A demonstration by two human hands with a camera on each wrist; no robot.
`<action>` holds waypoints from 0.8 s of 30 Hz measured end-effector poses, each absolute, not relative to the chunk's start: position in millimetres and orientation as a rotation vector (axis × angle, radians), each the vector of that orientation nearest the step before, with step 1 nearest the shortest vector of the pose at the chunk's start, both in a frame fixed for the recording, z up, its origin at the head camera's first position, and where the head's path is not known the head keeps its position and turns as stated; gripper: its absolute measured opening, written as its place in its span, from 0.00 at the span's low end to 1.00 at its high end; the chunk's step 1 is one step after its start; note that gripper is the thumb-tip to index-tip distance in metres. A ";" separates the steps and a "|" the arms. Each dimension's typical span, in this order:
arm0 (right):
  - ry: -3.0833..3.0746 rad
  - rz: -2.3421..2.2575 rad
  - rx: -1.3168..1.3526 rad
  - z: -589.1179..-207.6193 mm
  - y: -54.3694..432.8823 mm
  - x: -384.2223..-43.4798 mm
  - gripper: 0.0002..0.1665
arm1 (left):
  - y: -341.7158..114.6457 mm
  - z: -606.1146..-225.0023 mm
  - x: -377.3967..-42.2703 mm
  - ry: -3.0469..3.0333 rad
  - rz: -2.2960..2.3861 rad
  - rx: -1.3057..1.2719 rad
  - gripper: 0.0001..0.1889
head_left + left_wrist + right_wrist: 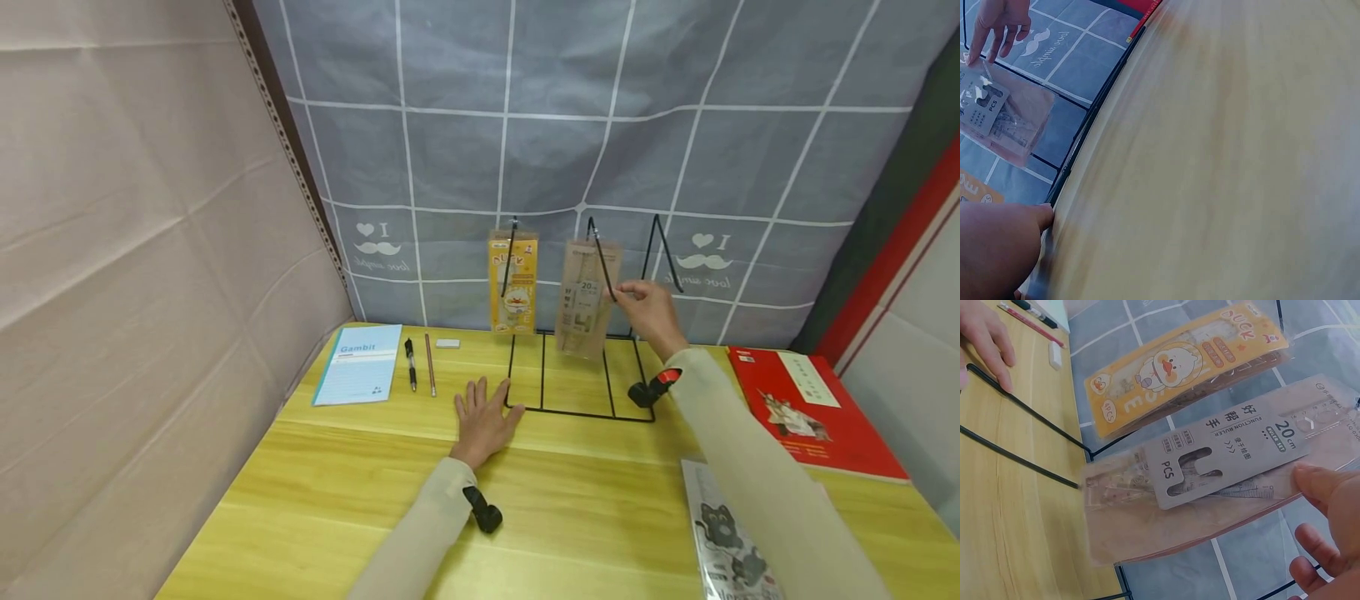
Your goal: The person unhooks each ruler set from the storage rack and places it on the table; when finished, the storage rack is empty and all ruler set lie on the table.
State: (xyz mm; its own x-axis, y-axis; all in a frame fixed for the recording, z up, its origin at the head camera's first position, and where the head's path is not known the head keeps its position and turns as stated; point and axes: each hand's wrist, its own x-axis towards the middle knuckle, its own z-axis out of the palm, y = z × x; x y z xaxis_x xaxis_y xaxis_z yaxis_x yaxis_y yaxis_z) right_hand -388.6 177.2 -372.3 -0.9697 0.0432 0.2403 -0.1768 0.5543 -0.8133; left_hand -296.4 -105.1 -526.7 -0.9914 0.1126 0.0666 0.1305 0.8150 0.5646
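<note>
My left hand point(483, 423) lies on the table with its fingers spread, at the front left corner of a black wire rack point(577, 412). In the left wrist view its thumb point(1044, 215) rests along the rack's base bar. A clear-packed ruler set point(587, 300) hangs from the rack's middle hook. At that hook's front end, my right hand point(651, 315) touches the pack's edge with one digit. The right wrist view shows its other fingers point(1316, 547) loosely bent, apart from the pack. A yellow duck-print pack point(1175, 369) hangs on the left hook.
On the left lie a light blue notebook point(360, 365), a black pen point(410, 364), a pencil point(430, 364) and a white eraser point(447, 343). A red book point(817, 412) is at right. A cat-print pack point(723, 533) lies partly under the right sleeve. A grey cloth hangs behind the rack.
</note>
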 end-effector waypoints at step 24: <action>-2.652 1.229 0.207 -368.8 185.7 -355.2 0.32 | -104.8 -520.5 -293.9 -2.963 -0.918 -0.204 0.33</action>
State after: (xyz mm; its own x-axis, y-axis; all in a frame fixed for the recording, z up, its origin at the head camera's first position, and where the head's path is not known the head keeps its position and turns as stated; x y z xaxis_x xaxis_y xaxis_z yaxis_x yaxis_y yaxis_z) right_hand -355.2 185.7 -368.8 -0.9679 -0.0387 0.2484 -0.2145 0.6421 -0.7360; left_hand -293.9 -104.8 -520.5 -0.9909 0.1154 0.0697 0.1346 0.8169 0.5608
